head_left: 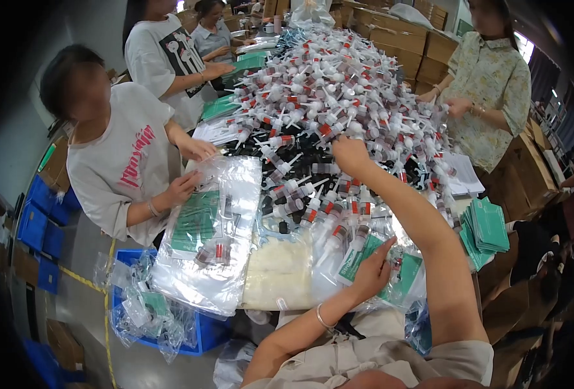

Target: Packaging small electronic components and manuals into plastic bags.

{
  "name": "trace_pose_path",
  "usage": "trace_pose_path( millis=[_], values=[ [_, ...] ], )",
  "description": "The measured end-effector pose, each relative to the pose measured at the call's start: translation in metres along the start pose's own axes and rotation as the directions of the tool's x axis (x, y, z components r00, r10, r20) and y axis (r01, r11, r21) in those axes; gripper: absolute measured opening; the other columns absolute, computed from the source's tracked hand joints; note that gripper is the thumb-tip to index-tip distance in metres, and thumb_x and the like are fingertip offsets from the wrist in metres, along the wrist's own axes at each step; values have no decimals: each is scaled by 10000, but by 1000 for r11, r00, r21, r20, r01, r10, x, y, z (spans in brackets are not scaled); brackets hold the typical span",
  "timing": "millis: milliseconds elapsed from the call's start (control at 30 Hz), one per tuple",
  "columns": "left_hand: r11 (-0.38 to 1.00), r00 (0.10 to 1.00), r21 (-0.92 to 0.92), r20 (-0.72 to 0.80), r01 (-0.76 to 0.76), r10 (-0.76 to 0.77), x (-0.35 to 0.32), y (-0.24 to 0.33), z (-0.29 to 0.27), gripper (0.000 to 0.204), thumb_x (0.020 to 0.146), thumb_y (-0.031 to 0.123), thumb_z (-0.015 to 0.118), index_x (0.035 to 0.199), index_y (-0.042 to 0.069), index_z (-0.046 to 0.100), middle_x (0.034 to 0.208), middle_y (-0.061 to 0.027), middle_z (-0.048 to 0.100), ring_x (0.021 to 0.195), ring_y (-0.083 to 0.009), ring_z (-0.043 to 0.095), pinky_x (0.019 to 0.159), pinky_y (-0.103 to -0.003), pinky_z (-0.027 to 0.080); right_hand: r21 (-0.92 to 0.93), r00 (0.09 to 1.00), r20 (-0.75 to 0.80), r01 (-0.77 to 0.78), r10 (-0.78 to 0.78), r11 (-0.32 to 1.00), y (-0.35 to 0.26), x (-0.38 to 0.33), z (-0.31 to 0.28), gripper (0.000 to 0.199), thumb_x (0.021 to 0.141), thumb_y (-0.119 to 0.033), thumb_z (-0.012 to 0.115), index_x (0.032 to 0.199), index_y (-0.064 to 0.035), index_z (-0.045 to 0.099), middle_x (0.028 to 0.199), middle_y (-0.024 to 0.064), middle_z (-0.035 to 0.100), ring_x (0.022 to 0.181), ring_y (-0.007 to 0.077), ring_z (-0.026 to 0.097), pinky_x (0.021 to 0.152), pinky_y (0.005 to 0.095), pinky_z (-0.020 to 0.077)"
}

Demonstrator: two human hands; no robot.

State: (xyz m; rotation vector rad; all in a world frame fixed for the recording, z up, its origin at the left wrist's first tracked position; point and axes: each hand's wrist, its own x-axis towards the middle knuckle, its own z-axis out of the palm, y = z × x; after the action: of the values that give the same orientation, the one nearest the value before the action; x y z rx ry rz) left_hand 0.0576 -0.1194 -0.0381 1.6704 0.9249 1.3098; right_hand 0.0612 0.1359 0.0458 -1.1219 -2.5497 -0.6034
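Observation:
My right hand (352, 156) reaches forward into a big heap of small clear bottles (339, 84) with white nozzles, some with red labels. Its fingers are curled down among bottles and black caps; what they grip is hidden. Closer to me, my left hand (372, 271), with a bracelet at the wrist, is closed at the edge of a clear plastic bag (326, 272). A green printed card (359, 256) lies beside its fingers, and another green card (409, 277) shows on its other side. A few bottles (339, 236) lie just ahead of that hand.
Left of me a co-worker's hands (193, 165) handle clear bags (248, 188) with a green card inside. A blue crate (212, 330) of filled bags stands below. Green cards (487, 227) are stacked at right. Other people work around the table; cardboard boxes (397, 39) stand behind.

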Motion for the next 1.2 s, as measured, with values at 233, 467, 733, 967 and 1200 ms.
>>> trace_pose_path(
  millis=[233,467,733,967,1200],
  values=[
    [1000,1000,-25,-10,5,-5,-1,6,-3,581,773,-7,444,1344,89,396,1166,-243,538,629,-249,571,638,-329,471,-22,994,104,43,-41,999,11,0,9,118,681,-142,593,753,-55,629,768,148,614,716,286,634,610,413,505],
    [999,998,-8,-31,49,-49,-3,2,-1,568,779,4,427,1339,97,410,976,-202,601,536,-208,539,587,-315,460,562,914,125,-385,385,732,16,-3,-10,318,806,-273,488,855,33,558,864,232,613,796,392,586,707,454,451],
    [988,992,-95,-5,123,-124,2,1,-1,546,806,0,416,1343,95,407,738,-67,604,551,-98,528,552,-264,446,853,808,521,-507,275,-126,31,-18,-82,274,884,-271,353,899,-16,453,847,142,612,682,255,667,419,243,416],
    [914,977,-347,68,213,-202,10,7,-8,560,766,-46,394,1315,59,428,1155,-85,601,636,-100,551,613,-238,455,941,932,333,-339,146,18,3,-147,-178,164,961,-181,334,904,-58,427,682,50,519,594,121,549,443,222,375],
    [931,964,-256,124,260,-236,31,56,-13,625,774,-78,360,1378,80,331,1227,-150,536,578,-112,549,592,-242,467,730,770,593,-637,235,247,8,-249,-206,149,937,-92,354,1006,2,446,753,67,555,654,144,567,552,247,438]
  ],
)
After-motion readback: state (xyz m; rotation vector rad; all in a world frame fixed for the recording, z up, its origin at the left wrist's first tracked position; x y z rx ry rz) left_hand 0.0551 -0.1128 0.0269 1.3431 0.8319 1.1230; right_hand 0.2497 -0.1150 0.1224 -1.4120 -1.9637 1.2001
